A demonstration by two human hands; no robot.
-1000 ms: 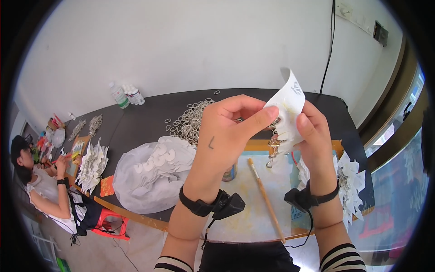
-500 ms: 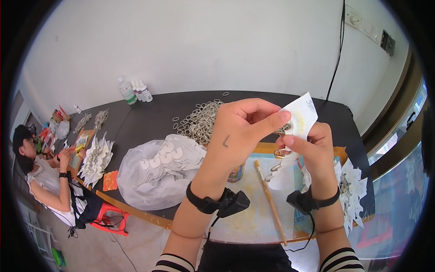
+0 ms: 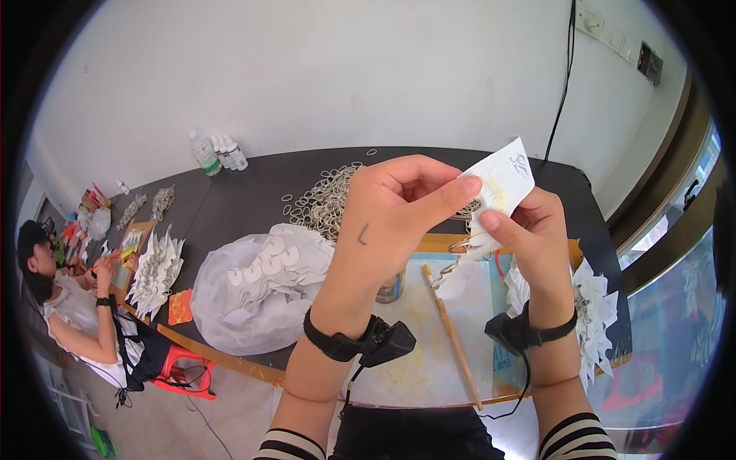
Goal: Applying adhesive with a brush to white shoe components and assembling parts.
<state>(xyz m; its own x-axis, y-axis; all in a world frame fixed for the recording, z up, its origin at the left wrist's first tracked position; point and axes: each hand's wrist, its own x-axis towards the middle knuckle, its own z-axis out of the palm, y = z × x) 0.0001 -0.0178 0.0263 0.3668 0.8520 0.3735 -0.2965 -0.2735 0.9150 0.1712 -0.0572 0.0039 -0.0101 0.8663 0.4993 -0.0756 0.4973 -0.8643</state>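
The left hand is pinching the near edge of a white flap between thumb and bent forefinger, its grip narrow, while the right hand is supporting the flap's lower right side, thumb in front and fingers curling behind (how tightly those hidden fingers are pressing, I cannot tell). The flap is hanging in the air above the far side of the work board. It is looking thin, smooth and bendable, roughly four-sided, with a yellowish smear across its middle and a grey mark near its top corner. That free corner is pointing up and to the right, away from the person, and the long axis is slanting from lower left to upper right.

Below the grip, shiny metal rings are dangling beside another white piece, which is drooping over the board. A wooden brush is lying lengthwise there, its handle pointing toward the person, and a small can is standing partly behind the left wrist.

On the dark tabletop, a loose heap of oval metal rings is spreading beyond the left forearm; nearer, a sheer, crinkled bag is holding flat white cut-outs with rounded ends. Spiky bundles of white pieces are sitting at either side, one at the right, one at the left, near a seated co-worker.
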